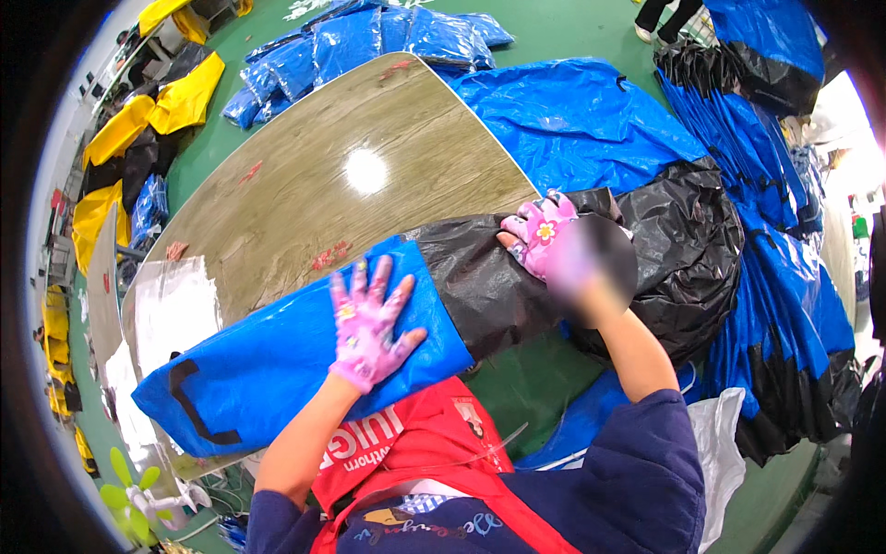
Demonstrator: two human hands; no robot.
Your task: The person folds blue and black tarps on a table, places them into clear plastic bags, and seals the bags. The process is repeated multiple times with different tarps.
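Note:
A folded blue-and-black plastic sheet cover lies slantwise across the near side of the table, with a black strap on its blue end. My left hand, in a pink patterned half-finger glove, rests flat on the blue section with its fingers spread. On the black section is my right hand, in a matching flowered glove. Its fingertips are near the section's far edge; a blurred patch hides the wrist, and whether the fingers pinch the material is unclear. Bunched black material hangs to the right of it.
The wood-grain table extends away ahead, with a white sheet at its left. Blue packs in clear plastic lie beyond it. More blue sheeting spreads right, beside a stack of blue-and-black covers. A green fan stands lower left.

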